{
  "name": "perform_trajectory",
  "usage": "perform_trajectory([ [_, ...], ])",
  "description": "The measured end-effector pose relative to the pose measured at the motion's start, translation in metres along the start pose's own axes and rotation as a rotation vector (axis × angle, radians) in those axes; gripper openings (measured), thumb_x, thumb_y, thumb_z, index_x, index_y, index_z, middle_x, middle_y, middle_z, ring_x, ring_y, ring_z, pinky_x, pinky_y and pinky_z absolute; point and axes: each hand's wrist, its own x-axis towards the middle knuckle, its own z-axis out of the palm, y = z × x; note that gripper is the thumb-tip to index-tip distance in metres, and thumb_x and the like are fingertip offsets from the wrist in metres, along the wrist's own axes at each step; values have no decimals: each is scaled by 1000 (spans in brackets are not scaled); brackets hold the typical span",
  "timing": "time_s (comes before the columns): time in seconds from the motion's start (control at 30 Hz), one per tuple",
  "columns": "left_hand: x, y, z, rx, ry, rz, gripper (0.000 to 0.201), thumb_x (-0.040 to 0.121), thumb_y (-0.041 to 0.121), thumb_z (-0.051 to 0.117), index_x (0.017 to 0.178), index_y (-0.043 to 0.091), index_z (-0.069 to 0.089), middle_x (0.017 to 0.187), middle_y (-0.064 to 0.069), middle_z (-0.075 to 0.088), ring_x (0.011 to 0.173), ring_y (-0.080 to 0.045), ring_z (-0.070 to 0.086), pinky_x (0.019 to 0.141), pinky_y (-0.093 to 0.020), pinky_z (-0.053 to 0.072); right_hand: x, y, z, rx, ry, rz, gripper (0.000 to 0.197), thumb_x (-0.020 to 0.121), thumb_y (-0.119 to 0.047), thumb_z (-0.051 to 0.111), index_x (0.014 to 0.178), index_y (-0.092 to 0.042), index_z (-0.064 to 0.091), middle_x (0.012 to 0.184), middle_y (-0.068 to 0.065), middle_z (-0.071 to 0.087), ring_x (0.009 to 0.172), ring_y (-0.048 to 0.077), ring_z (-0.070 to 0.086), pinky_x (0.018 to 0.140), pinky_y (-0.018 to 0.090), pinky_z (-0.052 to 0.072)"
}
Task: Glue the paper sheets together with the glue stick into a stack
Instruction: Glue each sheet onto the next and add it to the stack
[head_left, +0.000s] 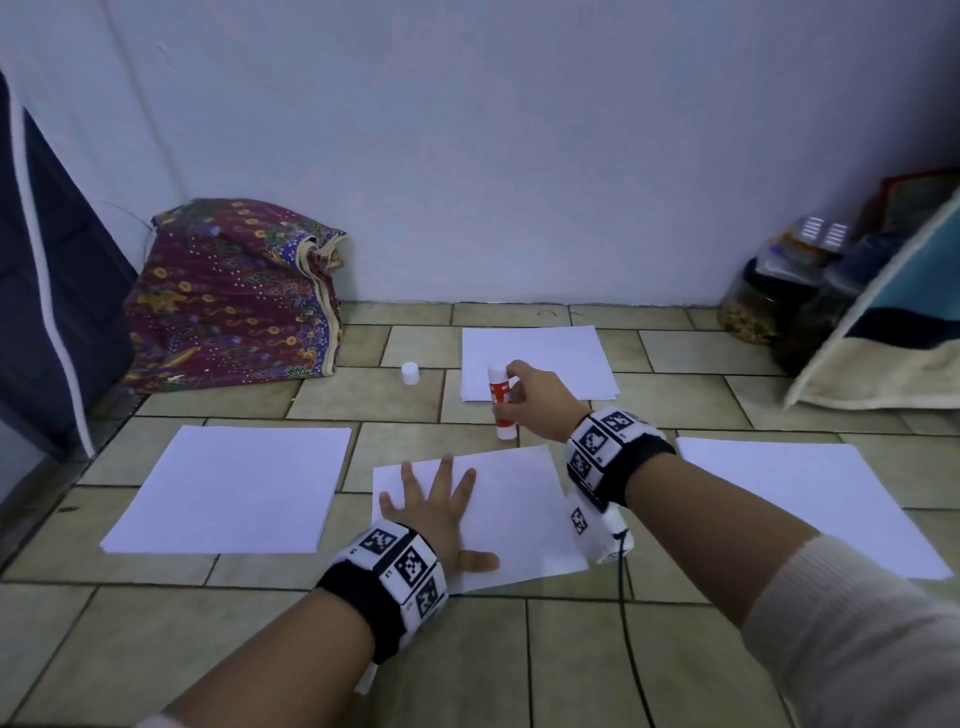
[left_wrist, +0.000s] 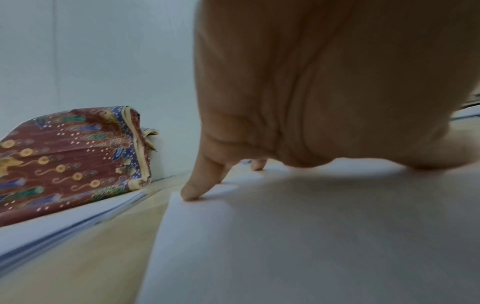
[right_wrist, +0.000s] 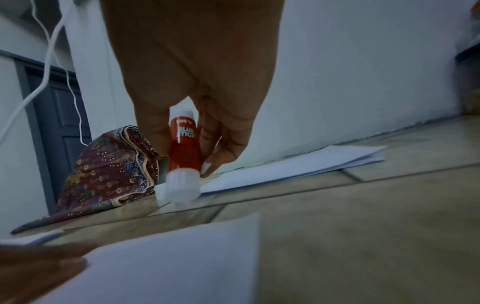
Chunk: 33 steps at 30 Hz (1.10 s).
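A white sheet of paper (head_left: 514, 525) lies on the tiled floor in front of me. My left hand (head_left: 441, 512) presses flat on it with spread fingers; in the left wrist view a fingertip (left_wrist: 189, 195) touches the sheet (left_wrist: 285, 236) near its edge. My right hand (head_left: 535, 400) grips the red-and-white glue stick (head_left: 501, 402) upright, just beyond the sheet's far edge. In the right wrist view the glue stick (right_wrist: 184, 152) sits between thumb and fingers, its white lower end close to the tile. The white cap (head_left: 410, 373) stands alone on the floor, to the left.
More paper lies around: a stack at the left (head_left: 234, 488), a stack beyond the glue stick (head_left: 540, 358) and sheets at the right (head_left: 810, 504). A patterned cloth bundle (head_left: 234, 296) sits against the wall at the left. Jars and a mat (head_left: 831, 312) crowd the right corner.
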Motion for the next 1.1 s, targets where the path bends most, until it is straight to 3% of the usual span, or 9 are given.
perform_trajectory([
  [0.1,-4,6,-16,54,-31,12,108,76,73,56,151,34,-11,159,-4,-16,141,-51,-7,108,-69,18,-18,17,-15,-20,-28,18,38,90,-18,62,124,-10,46,89,5,56,78,20,53,63,23,39],
  [0.23,-6,15,-33,154,-68,15,110,75,72,61,150,41,-13,158,-9,-5,139,-55,5,103,-74,21,-37,30,-30,8,-67,-3,39,89,-18,67,126,-16,55,96,1,58,60,8,56,52,6,41],
  [0.37,-5,23,-39,299,-21,23,110,74,76,57,153,33,-7,158,-13,1,142,-50,-2,103,-78,8,-42,38,-35,-42,31,56,36,71,-19,83,99,-15,60,86,-5,57,68,5,52,58,11,36],
  [0.47,-2,28,-40,343,66,134,107,76,70,60,153,15,12,158,-12,-2,145,-38,-6,109,-69,13,-45,39,-39,-44,106,58,28,65,-19,87,81,-15,63,85,-4,59,80,10,51,63,16,38],
  [0.57,6,32,-41,210,98,247,104,70,58,76,143,1,27,155,-8,9,139,-28,21,107,-50,35,-47,36,-39,-41,150,57,24,70,-16,83,88,-12,68,89,1,60,82,15,52,64,21,40],
  [0.63,10,33,-43,154,82,300,106,68,51,80,145,8,23,156,-4,9,133,-27,29,98,-48,45,-45,35,-38,-60,163,55,20,78,-16,77,93,-14,64,93,2,57,82,15,49,59,16,35],
  [0.73,11,33,-49,225,32,352,106,72,50,78,151,19,14,159,1,5,138,-27,20,100,-49,43,-42,30,-34,-72,149,66,22,85,-14,69,103,-13,56,97,3,54,81,16,49,55,14,31],
  [0.9,15,36,-53,265,34,336,105,70,53,78,149,16,19,155,2,18,131,-26,26,96,-45,45,-41,22,-28,-76,148,36,24,80,-8,71,100,-10,59,90,4,53,73,16,47,51,15,30],
  [1.1,17,37,-51,253,26,321,113,70,55,77,153,17,11,160,2,8,137,-25,20,105,-44,38,-38,19,-21,-77,144,5,23,75,-2,71,94,-9,63,87,5,57,77,19,49,53,17,34],
])
